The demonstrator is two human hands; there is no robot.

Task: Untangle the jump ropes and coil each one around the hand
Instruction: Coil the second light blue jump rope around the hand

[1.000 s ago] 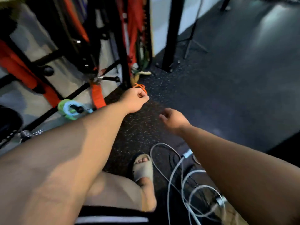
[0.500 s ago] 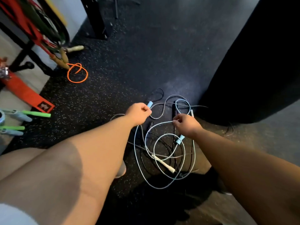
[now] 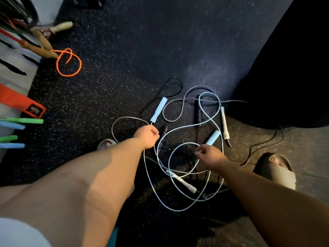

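Untangling barely begun: light-blue rope point(image 3: 178, 210) clenched in left grip point(image 3: 147, 136), pinched by right grip point(image 3: 208, 154); loops probably to be lifted clear next.

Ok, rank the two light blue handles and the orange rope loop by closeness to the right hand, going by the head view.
1. Lower light blue handle: just beyond the right hand, at its fingertips.
2. Upper light blue handle: further out, past the left hand.
3. Orange rope loop: far off at the upper left.
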